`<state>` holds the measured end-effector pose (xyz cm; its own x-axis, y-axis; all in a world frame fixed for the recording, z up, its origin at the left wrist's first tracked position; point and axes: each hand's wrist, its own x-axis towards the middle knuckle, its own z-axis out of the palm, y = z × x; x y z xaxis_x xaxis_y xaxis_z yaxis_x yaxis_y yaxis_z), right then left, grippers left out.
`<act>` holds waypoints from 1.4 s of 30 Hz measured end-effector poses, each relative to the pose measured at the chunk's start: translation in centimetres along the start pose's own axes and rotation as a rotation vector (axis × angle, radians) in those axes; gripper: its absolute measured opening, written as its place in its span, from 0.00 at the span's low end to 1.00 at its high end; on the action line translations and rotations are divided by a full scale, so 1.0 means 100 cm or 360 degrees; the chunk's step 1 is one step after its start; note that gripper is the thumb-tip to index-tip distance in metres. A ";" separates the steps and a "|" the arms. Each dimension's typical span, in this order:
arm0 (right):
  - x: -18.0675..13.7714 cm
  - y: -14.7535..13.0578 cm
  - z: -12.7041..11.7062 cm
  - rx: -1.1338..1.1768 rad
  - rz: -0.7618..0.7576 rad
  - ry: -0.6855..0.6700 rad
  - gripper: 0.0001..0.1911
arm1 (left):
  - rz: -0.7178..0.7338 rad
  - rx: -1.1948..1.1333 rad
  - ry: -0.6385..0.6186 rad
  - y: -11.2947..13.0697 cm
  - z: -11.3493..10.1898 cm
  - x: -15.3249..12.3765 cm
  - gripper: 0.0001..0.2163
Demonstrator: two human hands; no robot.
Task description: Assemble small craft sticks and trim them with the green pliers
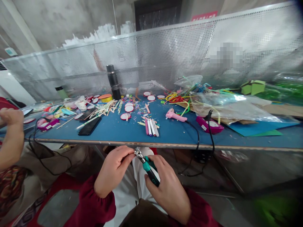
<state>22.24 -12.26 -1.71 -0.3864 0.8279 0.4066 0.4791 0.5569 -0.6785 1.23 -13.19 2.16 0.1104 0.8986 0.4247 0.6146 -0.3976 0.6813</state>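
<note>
Over my lap, just below the table's front edge, my right hand (165,183) is wrapped around a pair of pliers (147,167) with green and black handles. The metal jaws point up and to the left. At the jaw tips my left hand (118,168) pinches with thumb and forefinger. Whatever sits in that pinch is too small to make out. Closest on the table are several markers (151,126) lying side by side and a pink glue gun (175,115).
A blue table (170,138) carries a black bottle (114,83), wooden sticks (107,108), a phone (90,126), a purple box (209,125) and plastic bags (227,102). Black cables hang over the front edge. At far left is another person's arm (11,138). A perforated metal screen (165,56) stands behind.
</note>
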 end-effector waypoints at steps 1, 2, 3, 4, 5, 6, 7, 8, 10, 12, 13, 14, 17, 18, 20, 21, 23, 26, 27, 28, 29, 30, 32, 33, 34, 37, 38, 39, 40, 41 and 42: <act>0.000 0.001 0.000 0.0014 0.0004 -0.0013 0.24 | 0.0004 0.0003 -0.0010 0.001 0.000 0.000 0.08; 0.000 0.001 0.001 0.0030 0.0007 -0.0026 0.25 | 0.0008 0.0008 -0.0017 0.003 0.000 -0.001 0.09; -0.001 0.002 0.002 0.0045 0.0008 -0.0037 0.26 | 0.0009 0.0015 -0.0019 0.004 0.000 -0.001 0.09; -0.001 0.003 0.002 0.0060 0.0011 -0.0046 0.27 | 0.0007 0.0023 -0.0021 0.006 0.000 -0.001 0.09; -0.001 0.003 0.003 0.0074 0.0015 -0.0052 0.27 | 0.0002 0.0030 -0.0025 0.007 0.000 -0.002 0.09; -0.001 0.004 0.004 0.0084 0.0020 -0.0057 0.27 | -0.0004 0.0035 -0.0029 0.008 -0.001 -0.002 0.09; -0.001 0.004 0.004 0.0093 0.0023 -0.0060 0.27 | -0.0009 0.0037 -0.0034 0.008 -0.001 -0.002 0.09; 0.000 0.004 0.004 0.0100 0.0024 -0.0064 0.28 | -0.0014 0.0038 -0.0039 0.008 -0.001 -0.002 0.09; 0.001 0.004 0.004 0.0108 0.0019 -0.0095 0.27 | -0.0018 0.0044 -0.0037 0.008 -0.002 -0.003 0.09; 0.002 0.003 0.004 0.0108 0.0024 -0.0127 0.25 | -0.0022 0.0061 -0.0019 0.007 -0.002 -0.003 0.09; 0.003 0.003 0.005 0.0112 0.0029 -0.0134 0.24 | -0.0024 0.0068 -0.0007 0.007 -0.002 -0.003 0.09; 0.003 0.003 0.006 0.0119 0.0033 -0.0135 0.22 | -0.0026 0.0072 0.0002 0.006 -0.002 -0.003 0.09; 0.005 0.003 0.008 0.0149 0.0039 -0.0109 0.20 | -0.0007 0.0065 0.0010 0.005 -0.002 -0.003 0.09; 0.007 0.003 0.009 0.0158 0.0038 -0.0102 0.20 | 0.0003 0.0062 0.0012 0.004 -0.002 -0.003 0.09; 0.010 0.004 0.012 0.0172 0.0030 -0.0106 0.19 | 0.0022 0.0065 0.0029 0.002 -0.002 -0.003 0.09; 0.011 0.005 0.013 0.0177 0.0025 -0.0113 0.18 | 0.0026 0.0069 0.0050 0.001 -0.001 -0.003 0.08; 0.015 0.007 0.016 0.0183 0.0014 -0.0127 0.17 | 0.0025 0.0078 0.0092 -0.003 -0.001 -0.002 0.07; 0.018 0.011 0.019 0.0196 0.0028 -0.0135 0.16 | 0.0015 0.0088 0.0099 -0.008 0.000 -0.001 0.07; 0.018 0.011 0.020 0.0200 0.0039 -0.0141 0.16 | 0.0015 0.0089 0.0088 -0.009 0.001 0.000 0.07; 0.019 0.012 0.020 0.0202 0.0052 -0.0147 0.15 | 0.0016 0.0090 0.0075 -0.010 0.001 0.001 0.07; 0.019 0.013 0.021 0.0200 0.0065 -0.0152 0.15 | 0.0016 0.0091 0.0069 -0.011 0.001 0.001 0.07; 0.020 0.013 0.021 0.0197 0.0074 -0.0155 0.15 | 0.0013 0.0094 0.0066 -0.012 0.001 0.002 0.07; 0.021 0.014 0.021 0.0189 0.0084 -0.0164 0.15 | -0.0001 0.0116 0.0067 -0.015 0.002 0.002 0.08; 0.022 0.015 0.022 0.0185 0.0089 -0.0169 0.15 | -0.0011 0.0133 0.0068 -0.017 0.003 0.003 0.08; 0.023 0.016 0.022 0.0182 0.0096 -0.0174 0.14 | -0.0020 0.0149 0.0069 -0.019 0.004 0.003 0.08; 0.025 0.019 0.024 0.0182 0.0106 -0.0173 0.13 | -0.0035 0.0163 0.0079 -0.024 0.008 0.002 0.08; 0.025 0.020 0.026 0.0182 0.0103 -0.0164 0.12 | -0.0037 0.0157 0.0091 -0.025 0.010 0.002 0.08; 0.025 0.021 0.027 0.0180 0.0098 -0.0152 0.12 | -0.0040 0.0149 0.0115 -0.026 0.012 0.002 0.07; 0.025 0.022 0.028 0.0174 0.0093 -0.0141 0.12 | -0.0043 0.0143 0.0143 -0.027 0.013 0.002 0.07; 0.024 0.023 0.029 0.0164 0.0087 -0.0129 0.12 | -0.0043 0.0139 0.0171 -0.027 0.014 0.002 0.06; 0.023 0.023 0.030 0.0155 0.0078 -0.0117 0.13 | -0.0035 0.0137 0.0195 -0.027 0.015 0.001 0.06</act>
<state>20.08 -9.22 -4.18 -0.4230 0.8448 0.3276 0.4216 0.5035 -0.7541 0.74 -11.71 -0.50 0.0031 0.8755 0.4833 0.6811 -0.3557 0.6400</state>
